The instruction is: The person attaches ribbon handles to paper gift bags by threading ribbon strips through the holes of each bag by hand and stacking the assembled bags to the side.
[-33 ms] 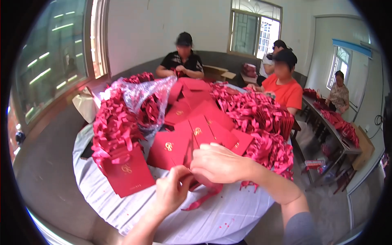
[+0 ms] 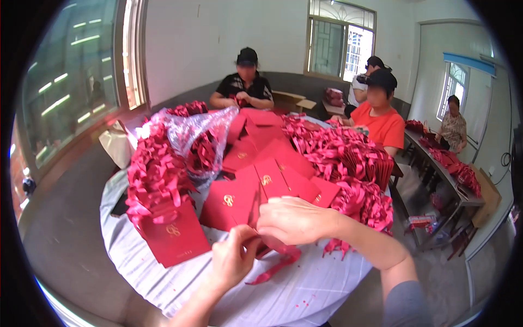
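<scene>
My left hand [image 2: 234, 257] and my right hand [image 2: 297, 220] meet at the table's near side, fingers pinched together. Between them is a red satin ribbon [image 2: 277, 266], its loose end trailing onto the cloth below my right hand. What the ribbon joins is mostly hidden by my fingers; a dark red edge shows there. Just beyond my hands lie flat red paper pieces [image 2: 224, 203] with gold emblems, overlapping. Left of my left hand, a stack of similar red pieces [image 2: 175, 234] carries a heap of ribbon loops [image 2: 158, 180].
A white cloth covers the round table [image 2: 158, 289]. Clear plastic wrap [image 2: 199, 131] lies over ribbons at left; ribboned stacks [image 2: 343, 147] fill the right. A person in black [image 2: 245, 87] sits opposite, another in orange [image 2: 376, 120] at right. Beyond stands a long table [image 2: 455, 185].
The view has shifted slightly, so the scene sits a little lower and further right. My hands keep nearly the same pinch on the ribbon.
</scene>
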Available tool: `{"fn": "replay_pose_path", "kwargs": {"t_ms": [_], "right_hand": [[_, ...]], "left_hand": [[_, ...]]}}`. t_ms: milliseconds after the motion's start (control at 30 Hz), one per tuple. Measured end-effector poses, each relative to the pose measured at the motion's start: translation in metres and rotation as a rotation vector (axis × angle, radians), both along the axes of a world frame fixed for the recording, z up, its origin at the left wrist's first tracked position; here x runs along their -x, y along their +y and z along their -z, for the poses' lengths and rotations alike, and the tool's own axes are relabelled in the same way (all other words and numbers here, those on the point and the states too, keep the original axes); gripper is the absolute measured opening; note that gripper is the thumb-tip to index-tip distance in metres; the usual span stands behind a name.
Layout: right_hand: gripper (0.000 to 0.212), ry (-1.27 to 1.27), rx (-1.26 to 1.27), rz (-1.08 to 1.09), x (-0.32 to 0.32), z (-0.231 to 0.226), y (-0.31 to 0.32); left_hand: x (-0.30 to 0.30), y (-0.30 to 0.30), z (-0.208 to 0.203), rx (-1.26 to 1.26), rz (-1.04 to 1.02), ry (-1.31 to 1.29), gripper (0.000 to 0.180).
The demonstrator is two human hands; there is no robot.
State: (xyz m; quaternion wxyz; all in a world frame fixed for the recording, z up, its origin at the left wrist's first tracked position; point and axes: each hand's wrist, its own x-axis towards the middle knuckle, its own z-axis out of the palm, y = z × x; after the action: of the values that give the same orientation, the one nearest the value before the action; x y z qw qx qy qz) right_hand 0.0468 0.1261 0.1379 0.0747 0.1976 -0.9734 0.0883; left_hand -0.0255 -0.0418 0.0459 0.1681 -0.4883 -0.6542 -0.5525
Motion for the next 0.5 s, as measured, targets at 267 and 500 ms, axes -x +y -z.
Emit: {"fn": "replay_pose_path", "kwargs": {"t_ms": [267, 500], "right_hand": [[0.021, -0.322, -0.011, 0.163, 0.02, -0.02, -0.006], [0.013, -0.384, 0.22, 0.287, 0.021, -0.017, -0.002]], "left_hand": [[0.002, -0.002, -0.008, 0.032, 0.031, 0.216, 0.023], [0.006, 0.001, -0.012, 0.055, 0.098, 0.195, 0.027]]}}
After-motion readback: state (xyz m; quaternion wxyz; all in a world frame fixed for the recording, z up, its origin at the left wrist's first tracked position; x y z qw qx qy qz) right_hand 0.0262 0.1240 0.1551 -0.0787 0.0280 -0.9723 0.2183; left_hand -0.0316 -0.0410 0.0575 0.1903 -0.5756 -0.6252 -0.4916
